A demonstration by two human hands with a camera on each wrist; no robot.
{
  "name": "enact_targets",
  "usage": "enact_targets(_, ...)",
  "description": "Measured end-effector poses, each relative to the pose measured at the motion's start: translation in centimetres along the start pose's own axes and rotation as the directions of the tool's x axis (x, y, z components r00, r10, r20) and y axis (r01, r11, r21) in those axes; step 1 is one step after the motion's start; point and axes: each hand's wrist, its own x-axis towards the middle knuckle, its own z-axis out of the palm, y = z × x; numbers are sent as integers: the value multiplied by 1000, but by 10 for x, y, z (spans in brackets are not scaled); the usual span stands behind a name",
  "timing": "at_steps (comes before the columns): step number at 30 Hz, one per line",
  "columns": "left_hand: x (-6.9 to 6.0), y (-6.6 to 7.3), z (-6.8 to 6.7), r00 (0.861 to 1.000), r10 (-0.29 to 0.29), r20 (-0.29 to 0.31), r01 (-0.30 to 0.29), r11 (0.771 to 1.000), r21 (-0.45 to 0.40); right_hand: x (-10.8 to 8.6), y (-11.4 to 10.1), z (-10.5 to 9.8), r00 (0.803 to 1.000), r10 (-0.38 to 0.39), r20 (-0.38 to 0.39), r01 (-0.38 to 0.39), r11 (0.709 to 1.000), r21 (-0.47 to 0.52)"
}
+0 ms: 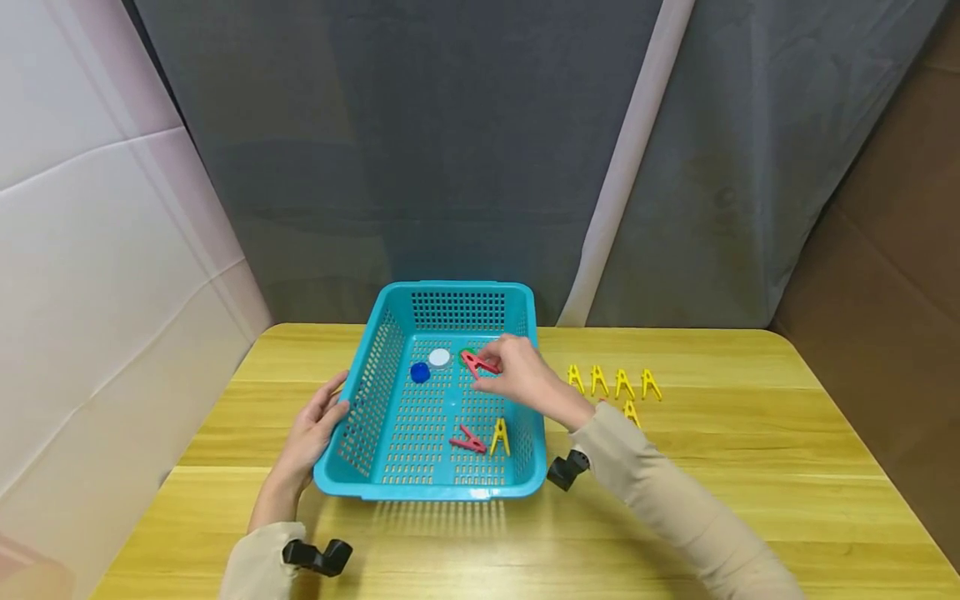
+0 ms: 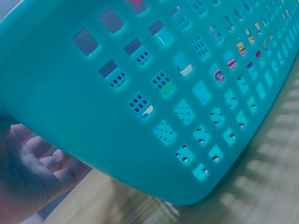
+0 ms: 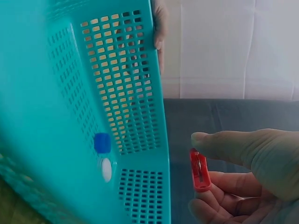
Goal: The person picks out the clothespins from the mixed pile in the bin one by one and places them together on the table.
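A turquoise plastic basket [image 1: 431,492] with perforated walls sits on the table. My left hand [image 1: 309,433] grips its left side, the thumb at the rim and the other fingers outside. Over the basket's right half, my right hand [image 1: 525,379] pinches a red clothespin [image 1: 472,363] between thumb and fingers; the right wrist view shows that clothespin [image 3: 201,172] end-on. On the basket floor lie a blue bottle cap [image 1: 420,372], a white cap [image 1: 439,358] and a green cap [image 1: 465,357] partly hidden by the held clothespin. Nearer the front are another red clothespin [image 1: 468,440] and a yellow clothespin [image 1: 500,437].
Right of the basket, several yellow clothespins [image 1: 624,383] stand in a row on the wooden table [image 1: 750,467]. One more yellow clothespin [image 1: 632,412] shows partly beyond the right forearm. A grey curtain [image 1: 480,150] hangs behind the table.
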Motion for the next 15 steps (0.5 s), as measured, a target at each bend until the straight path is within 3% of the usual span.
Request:
enact_targets(7, -1, 1, -1, 1000, -6, 9, 5, 1000, 19, -14, 11, -2, 1000, -1, -20, 1, 1000, -23)
enact_targets(15, 0, 2, -2, 1000, -19, 17, 19, 1000, 21, -31, 21, -10, 999, 15, -36, -14, 1000, 15)
